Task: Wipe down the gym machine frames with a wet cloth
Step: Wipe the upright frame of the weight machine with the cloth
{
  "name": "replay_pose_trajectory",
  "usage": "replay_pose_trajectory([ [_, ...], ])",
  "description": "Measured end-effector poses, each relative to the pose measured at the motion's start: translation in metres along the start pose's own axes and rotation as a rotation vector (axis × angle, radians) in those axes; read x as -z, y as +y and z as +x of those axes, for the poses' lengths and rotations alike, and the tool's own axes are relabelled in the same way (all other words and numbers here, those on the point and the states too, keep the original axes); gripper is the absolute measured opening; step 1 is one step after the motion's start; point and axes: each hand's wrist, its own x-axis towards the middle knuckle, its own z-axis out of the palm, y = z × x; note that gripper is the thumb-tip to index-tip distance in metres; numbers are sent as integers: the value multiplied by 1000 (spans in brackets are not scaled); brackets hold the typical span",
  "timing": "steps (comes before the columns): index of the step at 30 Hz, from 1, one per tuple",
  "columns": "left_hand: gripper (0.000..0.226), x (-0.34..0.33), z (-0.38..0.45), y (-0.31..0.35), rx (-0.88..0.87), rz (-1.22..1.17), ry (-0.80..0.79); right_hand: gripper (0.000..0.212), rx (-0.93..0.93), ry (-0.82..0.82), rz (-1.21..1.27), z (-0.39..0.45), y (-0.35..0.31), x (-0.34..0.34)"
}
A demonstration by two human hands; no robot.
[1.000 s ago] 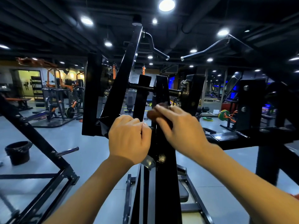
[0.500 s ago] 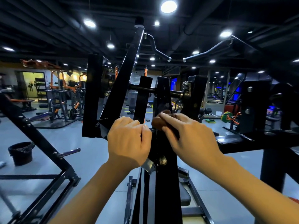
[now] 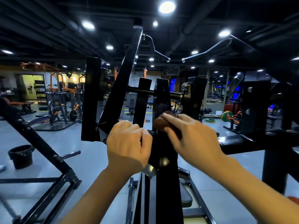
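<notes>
A black gym machine frame (image 3: pixel 163 97) rises straight in front of me, with a threaded rod crossing its upright plates. My right hand (image 3: pixel 192 135) holds a dark brown cloth (image 3: pixel 161 122) against the central upright, fingers curled over the wad; most of the cloth is hidden under the hand. My left hand (image 3: pixel 127 143) grips the frame just left of that upright, fingers curled round a bar I cannot see.
A slanted black beam (image 3: pixel 123 81) runs up to the left. Another machine's angled frame with a chrome peg (image 3: pixel 69 155) stands at the lower left, beside a black bucket (image 3: pixel 21 156) on the grey floor. Two overhead handles (image 3: pixel 208 50) hang above. A black platform (image 3: pixel 233 139) extends right.
My right hand with the cloth has slid slightly along the central upright and looks motion-blurred. The left hand keeps its grip in the same place.
</notes>
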Motion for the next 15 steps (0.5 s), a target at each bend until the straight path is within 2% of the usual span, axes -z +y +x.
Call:
replay_pose_trajectory([
  [6, 42, 0, 0, 0, 4, 8, 0, 47, -119, -60, 161, 61, 9, -19],
  [11, 41, 0, 1, 3, 13, 25, 5, 50, -38, -88, -19, -4, -13, 2],
  [15, 44, -1, 0, -2, 18, 6, -5, 47, -140, -66, -88, 43, -2, -6],
])
